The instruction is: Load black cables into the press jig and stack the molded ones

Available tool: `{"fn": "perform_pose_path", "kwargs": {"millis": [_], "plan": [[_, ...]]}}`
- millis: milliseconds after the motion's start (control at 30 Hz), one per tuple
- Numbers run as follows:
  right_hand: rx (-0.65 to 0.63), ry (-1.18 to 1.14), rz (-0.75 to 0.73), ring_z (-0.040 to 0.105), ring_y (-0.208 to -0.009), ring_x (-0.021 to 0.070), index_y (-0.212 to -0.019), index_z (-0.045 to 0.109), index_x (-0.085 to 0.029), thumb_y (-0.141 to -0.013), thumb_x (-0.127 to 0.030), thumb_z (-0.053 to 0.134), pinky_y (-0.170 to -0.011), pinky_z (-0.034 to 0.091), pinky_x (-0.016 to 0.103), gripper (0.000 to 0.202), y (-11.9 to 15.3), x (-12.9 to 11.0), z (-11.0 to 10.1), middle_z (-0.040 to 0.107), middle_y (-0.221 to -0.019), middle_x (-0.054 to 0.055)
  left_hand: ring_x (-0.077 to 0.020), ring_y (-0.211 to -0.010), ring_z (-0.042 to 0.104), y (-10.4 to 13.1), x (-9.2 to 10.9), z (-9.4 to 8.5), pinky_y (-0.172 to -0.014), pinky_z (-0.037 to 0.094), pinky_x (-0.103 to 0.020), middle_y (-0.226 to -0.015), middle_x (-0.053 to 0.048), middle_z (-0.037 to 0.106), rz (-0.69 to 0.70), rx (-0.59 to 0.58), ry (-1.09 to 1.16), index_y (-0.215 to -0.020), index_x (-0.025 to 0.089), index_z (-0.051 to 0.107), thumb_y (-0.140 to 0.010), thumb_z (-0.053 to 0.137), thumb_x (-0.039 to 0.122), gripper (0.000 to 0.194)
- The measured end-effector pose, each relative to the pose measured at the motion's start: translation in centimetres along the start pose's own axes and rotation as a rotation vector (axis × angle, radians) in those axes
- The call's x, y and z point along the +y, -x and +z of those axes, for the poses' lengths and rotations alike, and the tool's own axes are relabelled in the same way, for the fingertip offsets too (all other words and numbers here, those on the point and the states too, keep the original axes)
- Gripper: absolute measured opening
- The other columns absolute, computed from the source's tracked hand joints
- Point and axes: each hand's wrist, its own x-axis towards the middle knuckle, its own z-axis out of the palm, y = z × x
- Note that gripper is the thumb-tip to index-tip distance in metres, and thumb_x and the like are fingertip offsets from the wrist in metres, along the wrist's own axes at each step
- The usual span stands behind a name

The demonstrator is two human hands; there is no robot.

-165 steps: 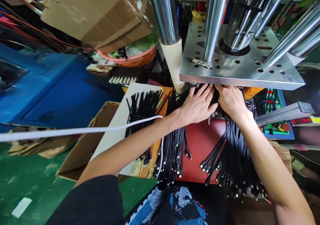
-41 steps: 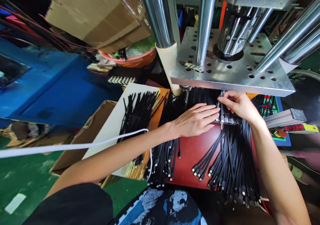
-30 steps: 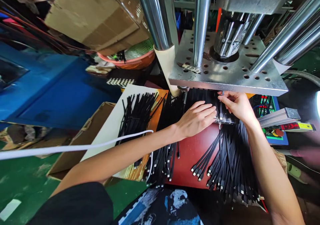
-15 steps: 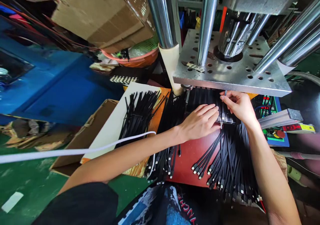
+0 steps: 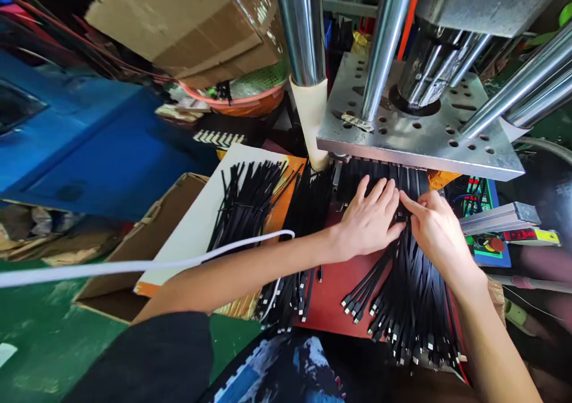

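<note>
My left hand (image 5: 369, 221) lies flat with its fingers spread over black cables (image 5: 407, 179) set in a row on a dark fixture beneath the press's metal plate (image 5: 402, 143). Close beside it, my right hand (image 5: 435, 230) has curled fingers, its foremost digit pressing down at the fixture's front edge. Whatever its fingers hold, if anything, is hidden. From under both hands a fan of black cables with metal-tipped plugs (image 5: 413, 307) spreads over the red tabletop (image 5: 333, 290).
Left of the fixture lie more black cables (image 5: 308, 212), and a cable bundle (image 5: 245, 206) rests on a white board (image 5: 192, 230). A white cord (image 5: 179, 264) crosses above my left forearm. Steel columns (image 5: 301, 27) rise from the press. A control panel (image 5: 487, 230) stands at right.
My right hand has come down and nearer to me, from pinching a cable under the plate to pressing at the front edge. My left fingers have spread wider. The view has shifted slightly.
</note>
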Motion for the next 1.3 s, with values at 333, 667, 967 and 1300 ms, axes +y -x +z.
{"fn": "perform_pose_path", "kwargs": {"millis": [333, 667, 967, 1300], "plan": [[-0.022, 0.005, 0.112, 0.067, -0.106, 0.0395, -0.134, 0.072, -0.016, -0.098, -0.014, 0.043, -0.090, 0.052, 0.053, 0.046, -9.6, 1.3, 1.6, 0.075, -0.116, 0.023, -0.0417, -0.135, 0.062, -7.3, -4.8, 0.4, -0.115, 0.045, -0.057, -0.142, -0.030, 0.067, -0.081, 0.006, 0.044, -0.138, -0.003, 0.065, -0.107, 0.049, 0.031, 0.048], [0.156, -0.215, 0.171, 0.068, -0.099, 0.0331, -0.121, 0.068, -0.016, -0.105, -0.020, 0.044, -0.085, 0.050, 0.044, 0.029, -3.3, -3.4, -0.5, 0.070, -0.113, 0.022, -0.0346, -0.154, 0.047, -2.7, -5.3, -2.5, -0.132, 0.033, -0.050, -0.164, -0.024, 0.049, 0.007, 0.025, 0.171, -0.156, 0.003, 0.052, -0.109, 0.052, 0.030, 0.053], [-0.277, -0.444, 0.289, 0.068, -0.069, 0.0238, -0.093, 0.057, -0.024, -0.103, -0.026, 0.047, -0.057, 0.040, 0.032, 0.015, 9.3, -20.0, 4.7, 0.073, -0.088, 0.010, -0.0257, -0.108, 0.078, 22.7, 1.8, -5.6, -0.101, 0.064, -0.044, -0.125, -0.010, 0.079, -0.655, 0.014, 1.069, -0.132, 0.026, 0.071, -0.103, 0.065, 0.035, 0.031], [-0.672, -0.474, 0.460, 0.068, -0.065, 0.0212, -0.088, 0.066, -0.020, -0.108, -0.040, 0.055, -0.059, 0.032, 0.030, 0.030, 17.8, -16.5, -0.3, 0.073, -0.077, 0.006, -0.0162, -0.080, 0.074, 21.1, 5.3, -0.9, -0.084, 0.059, -0.028, -0.081, -0.005, 0.076, -0.901, -0.061, 1.853, -0.110, 0.012, 0.076, -0.099, 0.074, 0.043, 0.032]]}}
